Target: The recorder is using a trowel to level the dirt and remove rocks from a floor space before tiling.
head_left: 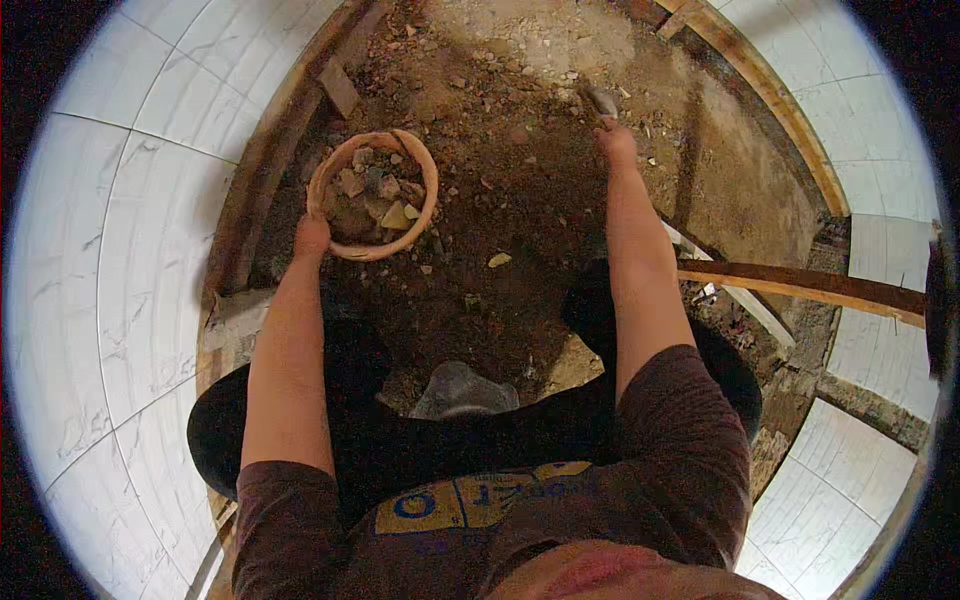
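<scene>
A round, orange-brown bucket [431,190] stands on the dirt to the left, partly filled with broken stone and tile rubble [352,184]. My left hand [312,236] is closed on the near left side of its rim. Farther out on the right, my right hand [617,143] is wrapped round the handle of a small trowel [603,101]. The trowel's grey blade points away from me, low over loose soil and stone bits; whether it touches them I cannot tell. Most of the handle is hidden in my fist.
Loose dirt and rubble [480,200] cover the ground ahead. Wooden boards [775,100] edge the dug area, and a wooden strip [800,284] juts in from the right. Marbled white tiles [170,190] line the sides. A grey plastic piece [463,390] lies between my legs.
</scene>
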`<state>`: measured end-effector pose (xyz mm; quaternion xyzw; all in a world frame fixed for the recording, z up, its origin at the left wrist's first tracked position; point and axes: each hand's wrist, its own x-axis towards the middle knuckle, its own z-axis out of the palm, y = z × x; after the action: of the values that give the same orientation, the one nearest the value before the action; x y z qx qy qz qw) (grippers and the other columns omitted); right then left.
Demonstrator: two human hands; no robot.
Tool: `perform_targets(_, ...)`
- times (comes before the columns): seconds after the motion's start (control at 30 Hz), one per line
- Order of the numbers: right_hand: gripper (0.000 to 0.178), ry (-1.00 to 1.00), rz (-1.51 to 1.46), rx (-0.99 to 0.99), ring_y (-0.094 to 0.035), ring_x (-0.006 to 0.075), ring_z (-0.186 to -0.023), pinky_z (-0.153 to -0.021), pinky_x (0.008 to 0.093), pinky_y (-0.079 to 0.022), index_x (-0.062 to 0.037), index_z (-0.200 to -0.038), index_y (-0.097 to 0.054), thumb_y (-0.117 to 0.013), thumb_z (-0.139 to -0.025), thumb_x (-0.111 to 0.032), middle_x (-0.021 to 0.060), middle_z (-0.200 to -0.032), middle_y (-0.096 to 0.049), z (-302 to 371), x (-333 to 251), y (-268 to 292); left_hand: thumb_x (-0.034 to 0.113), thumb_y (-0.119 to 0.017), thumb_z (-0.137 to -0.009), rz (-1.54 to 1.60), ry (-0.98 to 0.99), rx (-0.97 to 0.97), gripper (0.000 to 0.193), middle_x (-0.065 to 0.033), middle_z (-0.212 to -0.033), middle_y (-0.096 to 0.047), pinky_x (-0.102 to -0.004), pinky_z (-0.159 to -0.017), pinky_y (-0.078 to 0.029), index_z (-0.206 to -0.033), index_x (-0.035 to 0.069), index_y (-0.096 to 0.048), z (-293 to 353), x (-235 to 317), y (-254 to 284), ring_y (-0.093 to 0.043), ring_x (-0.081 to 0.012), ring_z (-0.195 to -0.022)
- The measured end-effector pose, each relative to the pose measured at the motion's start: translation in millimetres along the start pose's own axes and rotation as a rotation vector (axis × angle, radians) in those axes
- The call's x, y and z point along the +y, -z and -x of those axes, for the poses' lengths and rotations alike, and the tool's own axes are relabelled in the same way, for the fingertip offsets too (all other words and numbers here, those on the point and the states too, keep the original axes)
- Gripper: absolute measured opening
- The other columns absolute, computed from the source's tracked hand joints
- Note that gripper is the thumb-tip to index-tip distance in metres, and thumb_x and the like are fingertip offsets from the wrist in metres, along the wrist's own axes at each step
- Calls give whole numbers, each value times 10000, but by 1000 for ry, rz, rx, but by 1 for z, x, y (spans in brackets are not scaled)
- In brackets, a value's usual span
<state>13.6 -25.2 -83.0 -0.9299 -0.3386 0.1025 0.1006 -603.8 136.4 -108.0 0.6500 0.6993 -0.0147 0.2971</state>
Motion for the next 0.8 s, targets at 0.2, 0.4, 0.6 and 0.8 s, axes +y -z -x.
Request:
perform_targets(0.2, 396, 164, 9, -194, -599, 324, -1106, -905, 457, -504, -298, -1290, -559, -574, -900, -363, 72, -1286, -588, -29, -12, -3, 336, -379, -1011, -37, -171, 83, 472, -243, -856, -614, -483, -647, -515, -1088, -91, -564, -35, -48, -19, -631, -381, -782)
perform_targets(0.4, 459, 611, 256, -278, -567, 276, -1167, -929, 398, -495, -162, -1325, -544, -557, -894, -318, 96, -1355, -537, -67, 29, -17, 312, -368, -1014, -588, -378, 82, 463, -243, -956, -603, -482, -635, -523, -1180, -94, -517, -36, -39, -19, -627, -368, -818)
perform_targets(0.6, 439, -78, -412, -478, -581, 316, -1127, -849, 473, -499, -141, -1354, -525, -462, -965, -335, 106, -1414, -484, -38, 15, -48, 251, -360, -1014, -255, -165, -3, 414, -248, -984, -602, -433, -757, -533, -1200, -85, -516, 1, -6, 3, -631, -368, -878)
perform_targets(0.8, 480, -122, -747, -203, -606, 253, -839, -693, 428, -492, -103, -1313, -568, -535, -931, -393, 110, -1227, -619, -24, -37, -27, 273, -374, -1009, -685, -353, 131, 430, -249, -984, -608, -460, -697, -529, -1200, -82, -524, -38, -85, 6, -639, -376, -819)
